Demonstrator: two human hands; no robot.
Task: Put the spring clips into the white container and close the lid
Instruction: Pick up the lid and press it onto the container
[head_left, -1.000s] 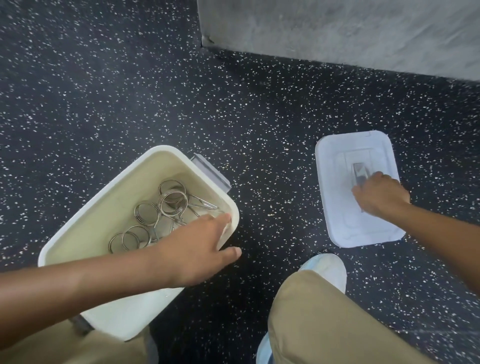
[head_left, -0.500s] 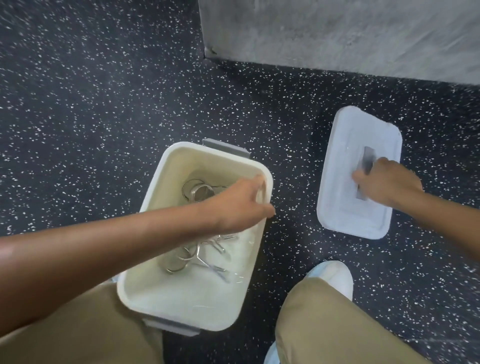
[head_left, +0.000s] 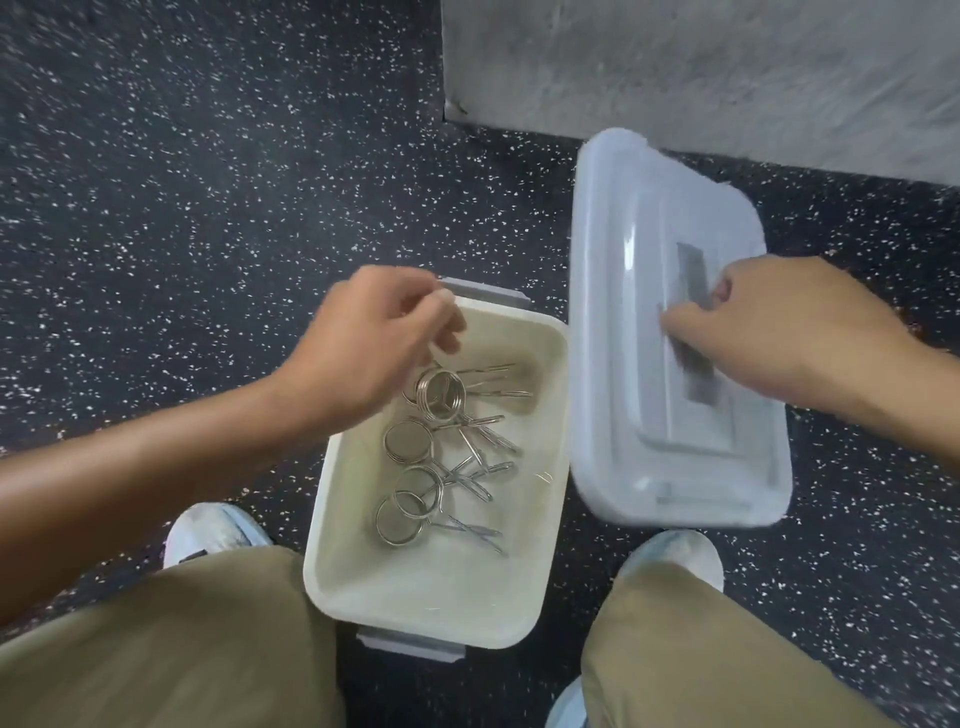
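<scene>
The white container (head_left: 441, 592) stands open on the floor between my knees. Several metal spring clips (head_left: 441, 447) lie in a loose pile inside it. My left hand (head_left: 374, 338) hovers over the container's far left corner, fingers curled together, with nothing in it. My right hand (head_left: 779, 332) grips the grey handle (head_left: 693, 270) of the white lid (head_left: 623, 322). The lid hangs tilted just right of the container, its left edge near the container's right rim.
The floor (head_left: 208, 208) is dark speckled rubber. A grey concrete wall (head_left: 675, 67) rises at the back right, close behind the lid. My knees in tan trousers (head_left: 182, 639) and pale shoes (head_left: 213, 530) flank the container.
My right hand has lifted the lid off the floor and brought it left, beside the container. My left hand has let go of the container's rim. The container now sits between my knees.
</scene>
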